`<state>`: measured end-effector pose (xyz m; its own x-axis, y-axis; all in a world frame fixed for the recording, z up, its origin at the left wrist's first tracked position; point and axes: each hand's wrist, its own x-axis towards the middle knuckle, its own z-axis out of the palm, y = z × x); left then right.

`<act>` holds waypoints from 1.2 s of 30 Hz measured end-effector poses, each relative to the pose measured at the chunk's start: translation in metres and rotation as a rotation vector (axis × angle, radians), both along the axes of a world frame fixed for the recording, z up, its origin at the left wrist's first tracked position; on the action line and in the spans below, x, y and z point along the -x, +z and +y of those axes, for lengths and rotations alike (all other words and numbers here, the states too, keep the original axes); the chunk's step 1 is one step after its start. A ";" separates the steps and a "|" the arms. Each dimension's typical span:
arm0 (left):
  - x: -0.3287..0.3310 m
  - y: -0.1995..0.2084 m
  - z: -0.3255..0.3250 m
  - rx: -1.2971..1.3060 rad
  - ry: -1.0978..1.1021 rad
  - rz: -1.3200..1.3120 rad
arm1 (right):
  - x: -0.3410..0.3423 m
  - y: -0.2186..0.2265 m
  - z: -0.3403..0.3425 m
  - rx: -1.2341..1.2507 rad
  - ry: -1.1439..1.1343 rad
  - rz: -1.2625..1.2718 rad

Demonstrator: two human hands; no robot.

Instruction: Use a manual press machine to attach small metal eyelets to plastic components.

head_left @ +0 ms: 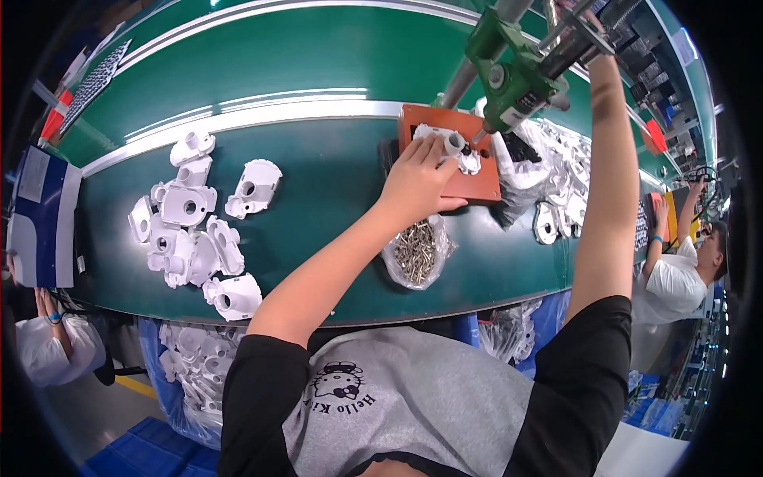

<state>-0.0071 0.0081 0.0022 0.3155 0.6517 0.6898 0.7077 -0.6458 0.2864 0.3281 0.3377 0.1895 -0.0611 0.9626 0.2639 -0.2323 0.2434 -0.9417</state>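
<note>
My left hand (417,183) lies over a white plastic housing (455,143) on an orange fixture block (469,187). Its fingers are bent against the housing's near left side, and the thumb stretches along the block's front edge. Right above the housing is the head of a green hand press (513,83), with its tip close to the round collar. My right arm reaches up past the press, so that my right hand (586,14) is at its top, by the metal shafts. Most of that hand is hidden, and its grip cannot be made out.
A clear bag of small metal pins (417,254) sits in front of the block. Several white housings (189,205) lie loose at left; more white parts (564,163) are heaped beside plastic bags at right. Blue bins of parts (199,366) stand below the table edge. Other people work at both sides.
</note>
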 end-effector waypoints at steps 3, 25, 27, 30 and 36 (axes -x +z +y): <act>0.010 -0.003 -0.006 0.021 0.034 -0.039 | 0.079 0.022 -0.033 -0.097 -0.026 -0.009; 0.002 0.001 0.004 0.006 0.029 0.048 | 0.042 -0.057 -0.406 -0.894 -0.007 -0.247; 0.006 -0.001 0.003 0.002 0.058 0.055 | 0.060 -0.116 -0.423 -0.763 -0.234 -0.173; 0.004 -0.002 0.002 -0.038 0.075 0.068 | 0.074 -0.124 -0.424 -0.756 -0.269 -0.096; 0.003 -0.002 -0.005 0.016 0.052 0.069 | 0.043 -0.072 -0.403 -0.818 0.186 -0.115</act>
